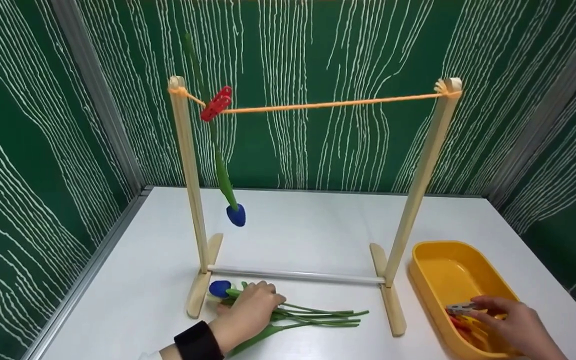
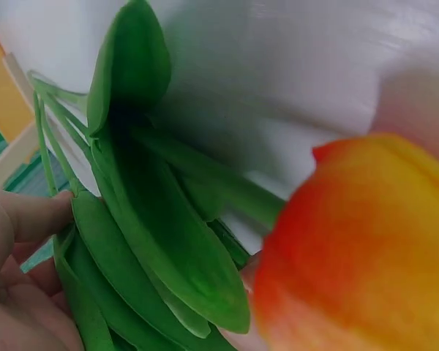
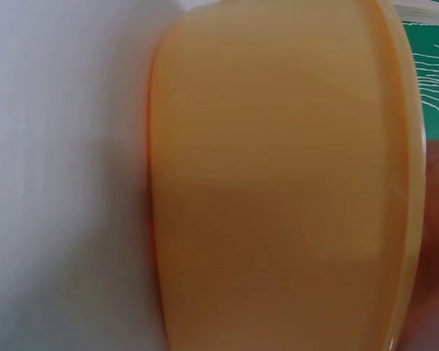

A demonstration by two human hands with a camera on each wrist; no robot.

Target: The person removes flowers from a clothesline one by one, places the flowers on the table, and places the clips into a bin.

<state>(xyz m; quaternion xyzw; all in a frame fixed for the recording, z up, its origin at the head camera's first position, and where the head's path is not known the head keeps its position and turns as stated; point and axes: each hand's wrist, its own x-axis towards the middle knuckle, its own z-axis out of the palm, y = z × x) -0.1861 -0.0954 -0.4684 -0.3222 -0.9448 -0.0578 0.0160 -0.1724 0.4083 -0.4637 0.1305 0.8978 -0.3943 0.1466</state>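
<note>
On the white table, my left hand (image 1: 250,311) curls its fingers round the leaves and stems of several artificial tulips (image 1: 318,315). A blue tulip head (image 1: 220,288) pokes out on its left; in the left wrist view a red-and-yellow tulip head (image 2: 366,248) is close by. Over the yellow tray (image 1: 420,280), my right hand (image 1: 515,320) pinches a grey clothespin (image 1: 460,307) between thumb and finger. Red, orange and yellow clothespins (image 1: 470,335) lie below it. The tray wall hides most of that hand in the right wrist view.
A wooden frame with two posts (image 1: 420,185) carries an orange cord (image 1: 318,105). Near its left end a red clothespin (image 1: 216,104) clips a blue tulip (image 1: 236,215), hanging head down. A white rod (image 1: 293,274) joins the posts low down. Green walls surround the table.
</note>
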